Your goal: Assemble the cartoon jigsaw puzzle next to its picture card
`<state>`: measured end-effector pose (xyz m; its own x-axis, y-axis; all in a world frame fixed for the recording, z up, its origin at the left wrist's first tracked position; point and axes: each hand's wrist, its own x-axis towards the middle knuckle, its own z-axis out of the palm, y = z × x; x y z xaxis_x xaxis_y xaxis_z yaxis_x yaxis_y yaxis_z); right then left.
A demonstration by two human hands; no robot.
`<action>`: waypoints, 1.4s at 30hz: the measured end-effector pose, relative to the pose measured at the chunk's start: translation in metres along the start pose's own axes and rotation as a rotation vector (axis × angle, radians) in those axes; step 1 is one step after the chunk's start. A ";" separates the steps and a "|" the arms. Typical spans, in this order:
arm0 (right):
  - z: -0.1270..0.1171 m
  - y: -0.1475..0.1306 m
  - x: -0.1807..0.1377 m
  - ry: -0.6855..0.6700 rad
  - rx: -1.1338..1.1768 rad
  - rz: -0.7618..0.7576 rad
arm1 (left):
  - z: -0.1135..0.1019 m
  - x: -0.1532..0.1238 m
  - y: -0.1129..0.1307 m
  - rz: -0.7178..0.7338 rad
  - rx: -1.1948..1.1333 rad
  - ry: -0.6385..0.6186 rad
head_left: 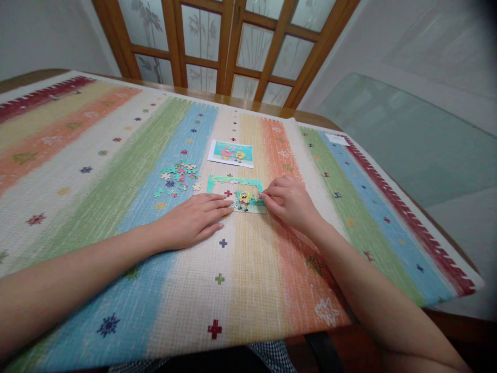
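A partly assembled jigsaw puzzle [245,200] with a yellow cartoon sponge figure lies on the striped cloth, its middle and left showing gaps. My left hand [200,216] rests flat with fingers stretched out, the fingertips at the puzzle's lower left edge. At the right edge, the thumb and index finger of my right hand [289,201] are pinched together on a puzzle piece, mostly covered by the fingertips. Loose puzzle pieces [180,176], several of them teal and pink, lie in a pile beyond my left hand. Behind the puzzle sits a printed reference picture [232,153].
A striped tablecloth [194,290] with small printed motifs covers the table. Toward its right back edge lies a small white label [336,139]. Wooden doors with glass panes [202,33] stand beyond the table, and a pale green board-like panel [407,134] is at the right.
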<state>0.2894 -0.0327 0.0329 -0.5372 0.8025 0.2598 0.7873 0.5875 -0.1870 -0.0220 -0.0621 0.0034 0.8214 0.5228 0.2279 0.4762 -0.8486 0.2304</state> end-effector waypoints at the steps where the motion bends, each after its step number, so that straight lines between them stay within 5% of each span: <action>1: 0.000 0.000 0.000 0.007 0.005 0.001 | 0.000 0.000 0.000 0.000 -0.001 0.000; 22: 0.005 0.002 0.000 -0.021 0.061 0.002 | -0.002 0.001 0.002 0.002 -0.008 0.026; 32: 0.002 0.002 0.001 0.130 0.099 0.027 | -0.007 0.001 0.011 0.065 0.193 0.072; 36: 0.002 0.004 0.001 0.121 0.103 0.030 | -0.024 0.000 -0.001 -0.088 0.325 0.139; 42: 0.001 0.006 0.000 0.104 0.120 0.035 | -0.068 -0.026 -0.069 -0.470 0.247 0.268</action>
<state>0.2935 -0.0291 0.0313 -0.4714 0.8111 0.3464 0.7595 0.5730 -0.3081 -0.0978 -0.0115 0.0454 0.4123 0.8218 0.3934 0.8548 -0.4983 0.1450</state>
